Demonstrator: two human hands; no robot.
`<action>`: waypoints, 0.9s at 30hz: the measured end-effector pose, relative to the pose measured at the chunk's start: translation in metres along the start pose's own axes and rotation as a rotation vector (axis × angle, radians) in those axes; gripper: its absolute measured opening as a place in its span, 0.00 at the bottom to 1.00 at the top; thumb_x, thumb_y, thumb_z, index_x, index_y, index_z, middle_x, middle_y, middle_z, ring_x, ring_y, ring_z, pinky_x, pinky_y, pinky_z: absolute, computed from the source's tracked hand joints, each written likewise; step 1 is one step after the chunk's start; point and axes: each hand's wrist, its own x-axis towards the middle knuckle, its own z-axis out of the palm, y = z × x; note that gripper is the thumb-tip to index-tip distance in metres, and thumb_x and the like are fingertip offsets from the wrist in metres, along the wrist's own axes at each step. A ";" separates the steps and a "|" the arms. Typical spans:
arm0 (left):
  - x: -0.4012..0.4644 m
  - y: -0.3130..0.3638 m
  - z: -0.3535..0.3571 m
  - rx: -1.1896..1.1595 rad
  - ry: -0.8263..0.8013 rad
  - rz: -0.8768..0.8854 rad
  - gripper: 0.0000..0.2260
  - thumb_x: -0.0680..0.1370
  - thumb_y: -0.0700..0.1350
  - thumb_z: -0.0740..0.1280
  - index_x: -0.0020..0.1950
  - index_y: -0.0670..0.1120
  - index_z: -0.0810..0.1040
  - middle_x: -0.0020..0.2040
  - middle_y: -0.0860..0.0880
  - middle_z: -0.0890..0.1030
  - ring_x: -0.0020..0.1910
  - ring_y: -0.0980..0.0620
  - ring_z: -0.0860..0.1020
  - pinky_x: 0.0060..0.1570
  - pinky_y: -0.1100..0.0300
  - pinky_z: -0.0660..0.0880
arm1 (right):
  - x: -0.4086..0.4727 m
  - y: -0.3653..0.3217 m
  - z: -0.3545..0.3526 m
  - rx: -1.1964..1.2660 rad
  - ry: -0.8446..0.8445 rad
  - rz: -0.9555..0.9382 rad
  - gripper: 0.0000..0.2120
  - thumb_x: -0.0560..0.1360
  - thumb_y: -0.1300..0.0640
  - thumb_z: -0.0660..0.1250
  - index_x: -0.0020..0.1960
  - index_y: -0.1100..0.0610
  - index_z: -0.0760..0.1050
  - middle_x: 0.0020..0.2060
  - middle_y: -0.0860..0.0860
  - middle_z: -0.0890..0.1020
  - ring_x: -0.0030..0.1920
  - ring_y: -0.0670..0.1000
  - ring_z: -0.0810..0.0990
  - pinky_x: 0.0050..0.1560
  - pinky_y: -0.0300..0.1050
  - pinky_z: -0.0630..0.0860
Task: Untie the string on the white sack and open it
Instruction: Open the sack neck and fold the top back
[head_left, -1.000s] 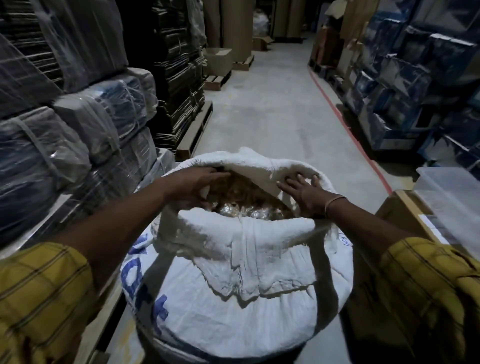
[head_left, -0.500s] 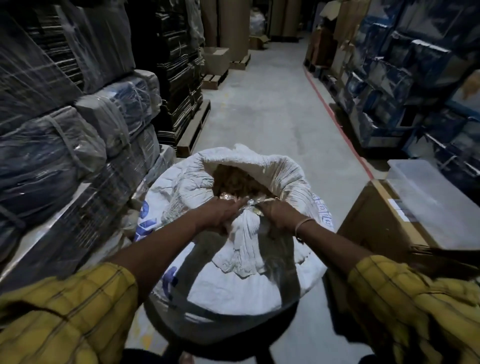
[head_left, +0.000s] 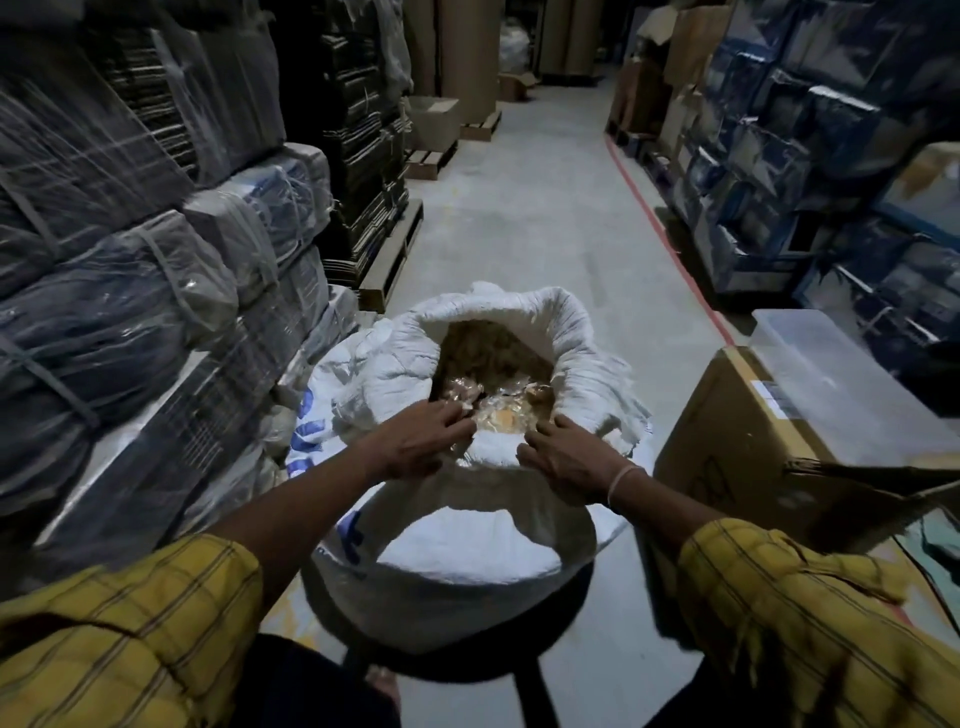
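Note:
The white sack (head_left: 467, 551) with blue print stands in front of me on a dark round stool (head_left: 467, 660). Its mouth is wide open, the rim rolled outward. Brownish pieces in shiny clear wrapping (head_left: 493, 379) show inside. My left hand (head_left: 421, 441) curls over the near rim on the left, fingertips at the edge of the opening. My right hand (head_left: 566, 460) lies on the near rim to the right, fingers bent over the cloth. No string is in view.
Plastic-wrapped bundles (head_left: 119, 312) are stacked close on the left. A cardboard box (head_left: 737, 436) with a clear plastic bin (head_left: 831, 374) on it stands just right of the sack. Blue cartons (head_left: 831, 156) line the right side behind a red floor line (head_left: 665, 234).
Both hands were apart on the far sides of the rim, then came together on the near rim. Now they have spread slightly apart there and the mouth gapes wider.

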 end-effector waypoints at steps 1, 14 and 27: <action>-0.005 0.004 -0.001 -0.111 -0.060 -0.038 0.17 0.77 0.54 0.68 0.60 0.46 0.74 0.56 0.44 0.75 0.46 0.45 0.75 0.42 0.52 0.72 | -0.004 -0.001 0.001 0.057 -0.070 0.015 0.10 0.74 0.50 0.64 0.52 0.55 0.75 0.44 0.55 0.78 0.45 0.58 0.76 0.47 0.53 0.73; 0.052 0.025 -0.002 -0.169 0.175 -1.265 0.15 0.73 0.42 0.73 0.58 0.55 0.79 0.71 0.40 0.66 0.68 0.36 0.66 0.61 0.45 0.66 | 0.057 0.004 -0.026 0.257 0.124 1.214 0.12 0.70 0.56 0.72 0.53 0.50 0.79 0.63 0.59 0.70 0.62 0.65 0.66 0.56 0.60 0.66; 0.059 -0.043 0.001 -0.588 -0.274 -1.079 0.56 0.76 0.41 0.75 0.83 0.57 0.32 0.83 0.32 0.40 0.81 0.31 0.59 0.74 0.43 0.65 | 0.070 0.055 0.006 0.893 -0.088 1.177 0.27 0.79 0.61 0.63 0.76 0.47 0.62 0.80 0.56 0.46 0.73 0.72 0.59 0.70 0.59 0.65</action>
